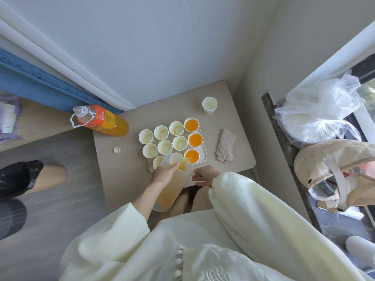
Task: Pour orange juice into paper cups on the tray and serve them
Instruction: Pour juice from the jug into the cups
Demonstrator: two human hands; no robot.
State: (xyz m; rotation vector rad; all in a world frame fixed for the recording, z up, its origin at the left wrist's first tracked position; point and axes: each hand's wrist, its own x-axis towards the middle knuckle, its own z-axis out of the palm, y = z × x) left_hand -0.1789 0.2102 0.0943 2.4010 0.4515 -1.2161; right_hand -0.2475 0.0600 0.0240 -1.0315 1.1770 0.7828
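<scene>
Our left hand tilts the jug over the tray, a thin stream of juice falling toward the near right cup.
That hand wraps the translucent jug near its rim, and our right hand sits just beside it, fingers loose, holding nothing. The three cups in the right column are orange with juice, while the empty cups are pale. The bottle stands at the desk's left corner, and a cloth lies right of the tray.

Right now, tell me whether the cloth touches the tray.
Apart. The head view shows bare table between the cloth and the tray, along its right rim.
</scene>
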